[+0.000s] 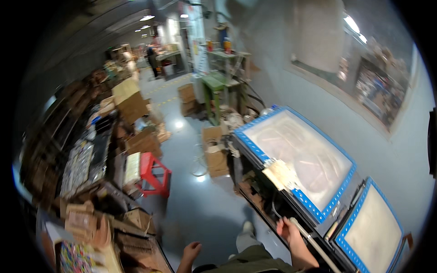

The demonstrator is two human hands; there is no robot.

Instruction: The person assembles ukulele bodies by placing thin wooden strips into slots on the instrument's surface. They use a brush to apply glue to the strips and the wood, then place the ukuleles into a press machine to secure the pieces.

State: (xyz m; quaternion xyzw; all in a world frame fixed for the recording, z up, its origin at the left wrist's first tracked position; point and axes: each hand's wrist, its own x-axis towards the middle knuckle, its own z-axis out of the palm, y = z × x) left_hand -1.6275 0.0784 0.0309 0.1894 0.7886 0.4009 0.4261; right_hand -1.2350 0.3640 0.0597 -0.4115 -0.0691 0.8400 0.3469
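The left hand (192,250) curls, contents indiscernible; the right hand (287,230), half-curled, lies beside a pale rod (320,250), grip indeterminable, with a blue-framed panel (314,157) at its 12 o'clock.

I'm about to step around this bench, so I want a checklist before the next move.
1. Left hand free: ok, nothing visible in it.
2. Right hand off the pale, slender pole: cannot tell; they overlap in view.
3. Large blue-rimmed, translucent rectangular panel uncovered: not ok, a cream, cloth-like piece overlaps its edge.
4. Smaller blue-rimmed panel uncovered: ok.
5. Smooth blue-grey floor unobstructed: not ok; brown cardboard box, red plastic stool.
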